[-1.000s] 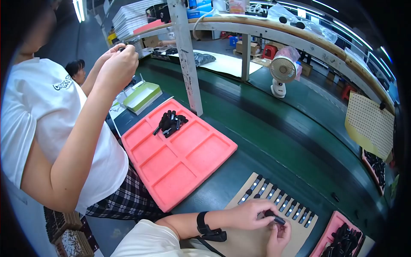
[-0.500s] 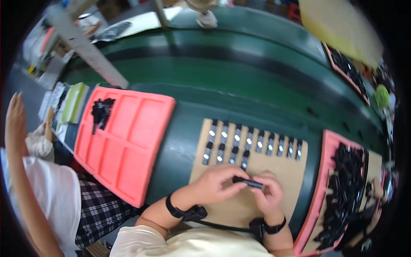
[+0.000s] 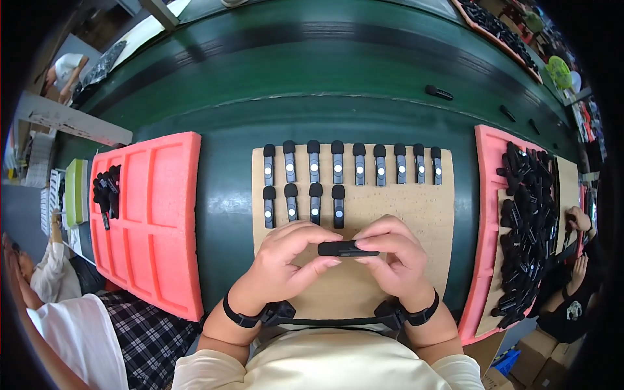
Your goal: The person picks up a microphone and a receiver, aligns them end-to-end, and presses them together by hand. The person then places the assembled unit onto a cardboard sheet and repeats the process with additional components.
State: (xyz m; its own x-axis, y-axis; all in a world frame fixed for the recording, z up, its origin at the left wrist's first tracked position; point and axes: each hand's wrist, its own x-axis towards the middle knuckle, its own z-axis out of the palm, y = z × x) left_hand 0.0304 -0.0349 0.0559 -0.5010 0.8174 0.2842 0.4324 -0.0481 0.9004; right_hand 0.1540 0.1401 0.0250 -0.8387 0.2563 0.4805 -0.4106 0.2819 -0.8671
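Note:
A small black clip-on microphone (image 3: 340, 249) lies level between my two hands, above a sheet of brown cardboard (image 3: 406, 211). My left hand (image 3: 281, 257) pinches its left end between thumb and fingers. The other end is pinched by my right hand (image 3: 398, 255). Beyond my hands, similar microphones with black foam tips and grey bodies lie upright in two rows: a long far row (image 3: 337, 162) and a shorter near row (image 3: 316, 205) at the left. Each shows a pale round spot.
A pink compartment tray (image 3: 166, 221) at the left has a cluster of black microphones (image 3: 107, 192) in one compartment. At the right, another pink tray (image 3: 482, 221) bears a heap of microphones (image 3: 523, 227). Loose ones (image 3: 439, 92) lie on the green surface (image 3: 292, 71). Other people sit at both sides.
My view has turned and levelled, so the cardboard and trays appear shifted. The microphone was tilted between my hands; it is now level, still in both hands. The rows look unchanged.

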